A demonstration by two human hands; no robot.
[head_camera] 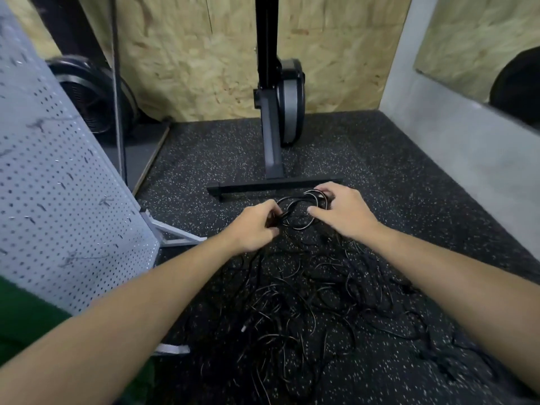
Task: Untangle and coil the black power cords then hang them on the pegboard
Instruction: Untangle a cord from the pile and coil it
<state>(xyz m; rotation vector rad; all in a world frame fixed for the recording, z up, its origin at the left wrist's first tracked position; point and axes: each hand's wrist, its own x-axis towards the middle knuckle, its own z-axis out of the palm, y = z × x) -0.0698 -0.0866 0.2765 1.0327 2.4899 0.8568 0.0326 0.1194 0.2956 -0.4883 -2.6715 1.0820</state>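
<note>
**Both hands on a small coil above the cord pile**

I see a black rubber floor [394,176] with pale speckles filling most of the view, and a chipboard wall [190,54] closing it off at the back. On the left the white pegboard [58,185] stands on a metal foot and leans across the frame. I see a few hooks on it and no cord hanging there.

A black upright machine [274,127] with a grey flywheel housing stands against the wall in the middle. Its cross foot lies flat on the floor just beyond my hands. A round black fan [90,97] sits behind the pegboard.

The black power cords [306,302] lie on the floor in a loose tangle that spreads between my forearms and out to the right.

My left hand [254,226] has its fingers curled round a bunch of strands at the left edge of a small coil [298,213]. My right hand [342,211] grips the right side, fingers over the top and thumb against the loops. The coil hangs above the far edge of the pile, with strands trailing down from it into the tangle.
</note>
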